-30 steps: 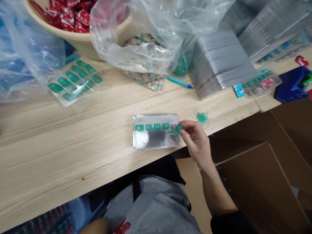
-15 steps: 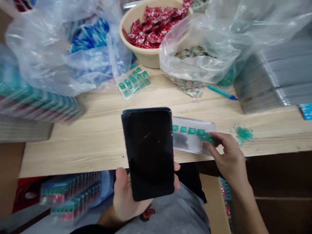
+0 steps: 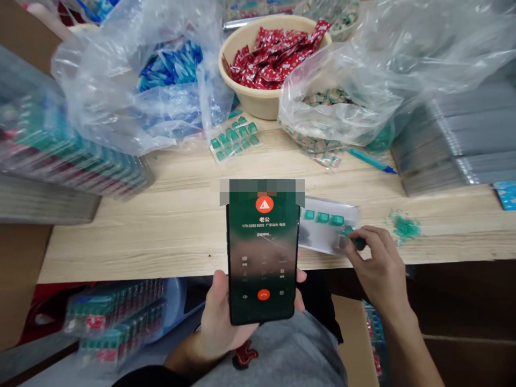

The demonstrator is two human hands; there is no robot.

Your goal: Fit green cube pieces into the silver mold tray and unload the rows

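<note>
Off the near edge of table (image 3: pixel 141 236), left hand (image 3: pixel 223 314): clamped around phone (image 3: pixel 264 269), screen lit.
Shiny tray (image 3: pixel 322 239): lying along near edge, partly behind phone, green pieces (image 3: pixel 322 217) in a row.
Right hand (image 3: pixel 379 260): pinching green block (image 3: pixel 358 243) at tray's near right corner.
Green scraps (image 3: pixel 406 228): loose, right of tray.

This looks like a small packing workshop. Goods sit in bulk along the wood-grain worktop (image 3: pixel 161 231): a cream basin (image 3: pixel 258 103) of red dotted sachets (image 3: pixel 274 59) at top centre, a clear plastic bag (image 3: pixel 161 121) of blue pieces (image 3: pixel 173 64) at upper left. Filled clear packs (image 3: pixel 80 148) stand in rows at the left edge and lower left; clear plastic trays (image 3: pixel 435 145) are stacked at right. One tray (image 3: pixel 322 236) bearing green pieces (image 3: pixel 322 217) lies right of centre, above a cardboard box (image 3: pixel 355 336).
</note>
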